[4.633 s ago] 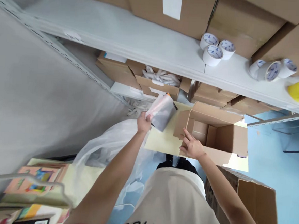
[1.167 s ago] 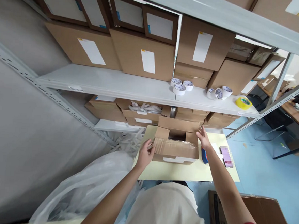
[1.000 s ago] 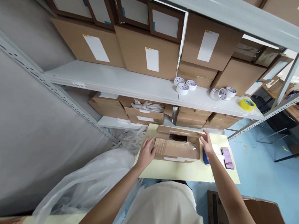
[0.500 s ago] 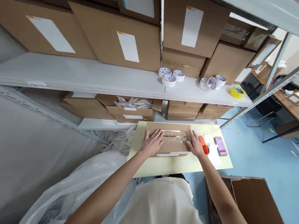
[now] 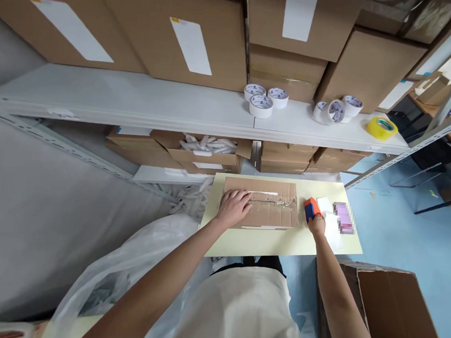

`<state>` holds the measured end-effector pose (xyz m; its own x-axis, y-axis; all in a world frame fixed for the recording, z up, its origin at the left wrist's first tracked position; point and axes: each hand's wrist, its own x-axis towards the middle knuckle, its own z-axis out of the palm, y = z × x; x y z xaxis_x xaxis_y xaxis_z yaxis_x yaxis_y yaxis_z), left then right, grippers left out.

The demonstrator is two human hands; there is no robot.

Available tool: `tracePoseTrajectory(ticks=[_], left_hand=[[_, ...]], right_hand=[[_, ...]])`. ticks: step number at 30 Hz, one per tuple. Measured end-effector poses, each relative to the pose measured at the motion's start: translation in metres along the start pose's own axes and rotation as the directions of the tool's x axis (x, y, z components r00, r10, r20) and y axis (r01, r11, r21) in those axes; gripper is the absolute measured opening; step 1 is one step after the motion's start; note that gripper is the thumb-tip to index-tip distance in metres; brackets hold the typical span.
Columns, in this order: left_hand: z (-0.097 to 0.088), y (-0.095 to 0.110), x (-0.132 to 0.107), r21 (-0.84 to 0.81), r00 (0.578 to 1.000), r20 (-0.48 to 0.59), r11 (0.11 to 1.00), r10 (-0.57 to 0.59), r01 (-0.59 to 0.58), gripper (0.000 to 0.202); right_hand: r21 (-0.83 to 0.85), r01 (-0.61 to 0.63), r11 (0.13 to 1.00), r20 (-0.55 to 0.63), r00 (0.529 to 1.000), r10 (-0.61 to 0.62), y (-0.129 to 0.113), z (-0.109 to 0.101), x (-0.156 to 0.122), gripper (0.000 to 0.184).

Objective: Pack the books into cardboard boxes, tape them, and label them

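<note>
A brown cardboard box (image 5: 269, 205) lies on a small pale yellow table (image 5: 267, 241), its top flaps folded down. My left hand (image 5: 235, 207) rests flat on the left end of the flaps, fingers spread. Just right of the box, my right hand (image 5: 316, 223) curls around an orange and blue tape dispenser (image 5: 311, 208) that stands on the table. A white sheet (image 5: 331, 233) and a blurred purple item (image 5: 343, 217) lie beside that hand.
A grey shelf (image 5: 137, 101) behind the table carries white tape rolls (image 5: 261, 100), a yellow tape roll (image 5: 382, 127) and labelled cartons. An open carton (image 5: 389, 314) stands on the blue floor at right. A clear plastic bag (image 5: 125, 280) bulges at left.
The box's flaps have been folded down from open to closed. My right hand left the box top and went right onto the tape dispenser. My left hand stays pressing the flaps.
</note>
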<state>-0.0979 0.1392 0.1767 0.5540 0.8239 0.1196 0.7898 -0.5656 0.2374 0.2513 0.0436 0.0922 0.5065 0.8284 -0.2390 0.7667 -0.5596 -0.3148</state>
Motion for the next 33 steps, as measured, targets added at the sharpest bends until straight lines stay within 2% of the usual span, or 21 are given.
tracePoseTrajectory(ticks=[2,4,5,7,8,9,12,14,19,22,24,25,26,27,29,30,31,33], left_hand=[[0.001,0.0,-0.001,-0.021,1.0,-0.014,1.0,-0.01,0.009,0.038],[0.003,0.001,-0.003,-0.041,0.999,-0.032,0.999,-0.017,0.015,0.038],[0.004,0.001,-0.004,-0.049,0.999,-0.042,0.999,-0.019,0.017,0.038],[0.006,0.001,-0.006,-0.054,0.998,-0.062,0.998,-0.018,0.015,0.039],[0.007,0.001,-0.007,-0.053,0.998,-0.069,0.999,-0.014,0.011,0.04],[0.008,0.001,-0.008,-0.049,0.997,-0.072,0.999,-0.009,0.005,0.04],[0.008,0.001,-0.008,-0.04,0.998,-0.063,0.999,-0.004,0.002,0.04],[0.007,0.001,-0.007,-0.051,0.998,-0.054,0.999,-0.012,0.009,0.04],[0.001,0.001,-0.004,-0.139,0.996,-0.072,0.99,-0.048,0.037,0.036],[-0.004,0.008,0.002,-0.313,0.983,-0.121,0.945,-0.138,0.094,0.031],[-0.008,0.018,0.009,-0.529,0.955,-0.139,0.835,-0.26,0.151,0.032],[-0.009,0.023,0.013,-0.655,0.934,-0.109,0.732,-0.341,0.19,0.033],[-0.011,0.029,0.017,-0.775,0.908,-0.04,0.586,-0.418,0.236,0.034],[-0.012,0.034,0.022,-0.87,0.881,0.074,0.402,-0.467,0.286,0.034],[-0.013,0.043,0.03,-0.923,0.834,0.326,0.04,-0.445,0.383,0.031],[-0.014,0.047,0.033,-0.906,0.818,0.411,-0.079,-0.402,0.416,0.029],[-0.013,0.05,0.036,-0.889,0.811,0.456,-0.143,-0.367,0.436,0.026],[-0.013,0.054,0.041,-0.886,0.81,0.461,-0.144,-0.363,0.44,0.022]], right_hand=[[0.053,0.014,0.998,-0.04,0.999,-0.012,-0.003,-0.024,0.003,0.033],[0.236,0.123,0.964,-0.12,0.988,-0.097,-0.013,-0.054,0.003,0.031],[0.358,0.212,0.909,-0.179,0.971,-0.156,-0.023,-0.069,0.003,0.029],[0.565,0.399,0.723,-0.296,0.915,-0.274,-0.05,-0.095,0.003,0.023],[0.602,0.451,0.659,-0.312,0.893,-0.325,-0.067,-0.104,0.003,0.022],[0.614,0.472,0.633,-0.271,0.879,-0.392,-0.085,-0.11,0.003,0.024],[0.58,0.478,0.66,-0.046,0.828,-0.559,-0.132,-0.112,0.006,0.028],[0.535,0.485,0.692,0.05,0.799,-0.599,-0.15,-0.106,0.01,0.029],[0.495,0.515,0.7,0.078,0.776,-0.626,-0.151,-0.098,0.021,0.03],[0.497,0.538,0.681,0.077,0.754,-0.652,-0.148,-0.101,0.025,0.031],[0.502,0.548,0.669,0.074,0.744,-0.665,-0.148,-0.103,0.026,0.032],[0.505,0.55,0.665,0.074,0.74,-0.668,-0.148,-0.103,0.026,0.032],[0.508,0.549,0.663,0.076,0.739,-0.67,-0.147,-0.103,0.026,0.033],[0.51,0.548,0.663,0.077,0.738,-0.67,-0.147,-0.103,0.025,0.033],[0.513,0.546,0.663,0.079,0.739,-0.669,-0.145,-0.104,0.024,0.035],[0.513,0.545,0.662,0.079,0.739,-0.669,-0.144,-0.104,0.024,0.036],[0.513,0.546,0.662,0.078,0.738,-0.67,-0.144,-0.104,0.023,0.037],[0.511,0.551,0.659,0.076,0.735,-0.673,-0.145,-0.104,0.021,0.039]])
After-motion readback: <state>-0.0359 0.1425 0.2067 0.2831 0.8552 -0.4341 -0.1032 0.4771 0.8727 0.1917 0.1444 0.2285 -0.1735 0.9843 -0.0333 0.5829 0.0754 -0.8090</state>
